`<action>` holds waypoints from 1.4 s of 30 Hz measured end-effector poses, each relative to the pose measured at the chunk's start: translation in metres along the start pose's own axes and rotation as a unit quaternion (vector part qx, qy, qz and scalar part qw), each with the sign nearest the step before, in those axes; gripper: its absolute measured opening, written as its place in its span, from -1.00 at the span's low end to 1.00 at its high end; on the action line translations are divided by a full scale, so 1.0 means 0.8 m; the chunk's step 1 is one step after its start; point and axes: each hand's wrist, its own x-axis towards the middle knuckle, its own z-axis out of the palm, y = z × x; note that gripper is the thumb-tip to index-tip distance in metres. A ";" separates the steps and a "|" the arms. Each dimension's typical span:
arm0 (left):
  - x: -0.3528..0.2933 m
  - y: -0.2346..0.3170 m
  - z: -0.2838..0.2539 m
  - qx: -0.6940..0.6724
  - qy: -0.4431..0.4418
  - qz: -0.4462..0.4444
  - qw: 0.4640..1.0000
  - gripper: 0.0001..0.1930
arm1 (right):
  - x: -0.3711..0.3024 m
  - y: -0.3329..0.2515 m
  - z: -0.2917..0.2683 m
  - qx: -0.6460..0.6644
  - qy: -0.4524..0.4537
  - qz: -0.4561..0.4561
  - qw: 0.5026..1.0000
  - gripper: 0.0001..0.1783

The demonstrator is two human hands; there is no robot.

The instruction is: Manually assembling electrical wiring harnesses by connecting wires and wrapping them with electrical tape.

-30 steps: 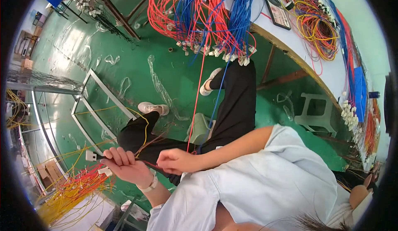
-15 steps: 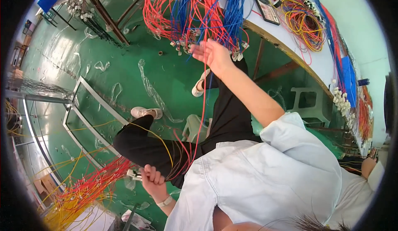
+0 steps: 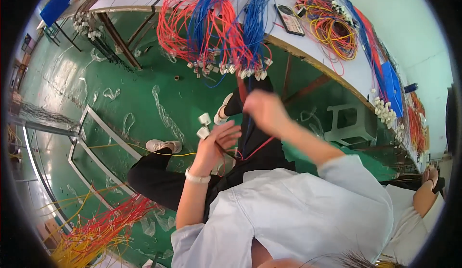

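The left hand's (image 3: 211, 147) fingers are loosely extended; whether anything is gripped cannot be told. Two white connectors (image 3: 205, 119) are seen just beside them, apart from the table (image 3: 310, 46). The right hand (image 3: 264, 109), nearer the table, is blurred, its grip indiscernible.

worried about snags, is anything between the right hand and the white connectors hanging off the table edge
Nothing solid shows between the right hand and the hanging white connectors; only a blurred red streak, perhaps wire, lies in the gap.
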 end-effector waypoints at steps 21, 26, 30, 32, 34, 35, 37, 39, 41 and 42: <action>-0.125 -0.081 -0.196 0.261 0.407 0.241 0.842 -0.59 | 0.092 0.027 0.060 0.422 0.073 0.237 0.872 -0.76; -0.052 -0.029 -0.109 0.125 0.165 0.178 0.962 -0.58 | -0.077 -0.082 0.168 0.365 -0.478 -0.032 0.799 -0.75; -0.042 0.036 -0.045 0.012 0.091 0.212 0.973 -0.68 | -0.094 -0.053 0.189 0.368 -0.450 0.049 0.812 -0.69; -0.051 0.075 -0.049 0.069 0.182 0.280 0.940 -0.67 | -0.097 -0.015 0.193 0.204 -0.380 0.063 0.900 -0.65; -0.083 0.096 -0.108 0.249 0.294 0.299 0.873 -0.68 | -0.104 0.027 0.200 0.318 -0.353 0.102 0.874 -0.68; -0.102 0.100 -0.141 0.177 0.300 0.318 0.882 -0.70 | -0.109 0.041 0.203 0.431 -0.334 0.130 0.828 -0.68; -0.145 0.118 -0.137 0.046 0.267 0.389 0.880 -0.74 | -0.114 0.057 0.187 0.530 -0.417 0.311 0.670 -0.70; -0.211 0.136 -0.175 0.037 0.309 0.444 0.840 -0.74 | -0.128 0.071 0.187 0.593 -0.433 0.403 0.546 -0.71; -0.290 0.154 -0.192 -0.062 0.234 0.503 0.830 -0.69 | -0.122 0.088 0.198 0.577 -0.384 0.410 0.593 -0.72; -0.329 0.159 -0.197 -0.091 0.194 0.542 0.813 -0.68 | -0.108 0.094 0.196 0.561 -0.355 0.402 0.631 -0.72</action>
